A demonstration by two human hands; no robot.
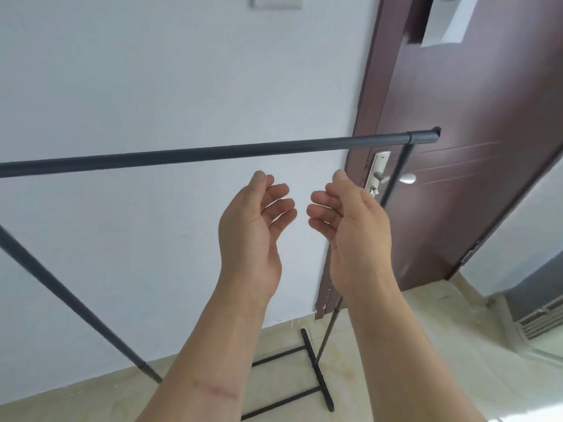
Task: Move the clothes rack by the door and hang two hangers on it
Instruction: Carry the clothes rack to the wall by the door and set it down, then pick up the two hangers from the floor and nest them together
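The rack (213, 153) stood on the tiled floor (411, 345) against the white wall (152, 86), its right end just beside the brown door (472, 132). Its dark top bar ran from the left edge of the view, rising slightly to a capped end in front of the door. The bar was bare, with no hanger on it. The right upright dropped from near that cap past the door handle (396, 178) and its metal plate, down to a black foot lying on the floor. Two thin black rails ran leftward from that foot. The left upright slanted across the lower left of the view to the floor by the wall.

Both hands were raised just below the bar, near its right half, without touching it. The left hand (253, 220) was palm-inward, fingers loosely curled and apart, gripping nothing. The right hand (350, 220) mirrored it, fingers curled and apart, also empty. The fingertips of the two hands faced each other with a gap between them. Both forearms were bare, reaching up from the bottom edge.

A pale switch plate (277, 1) sat on the wall at the top edge. At the right edge a low grille (542, 318) sat near the floor.
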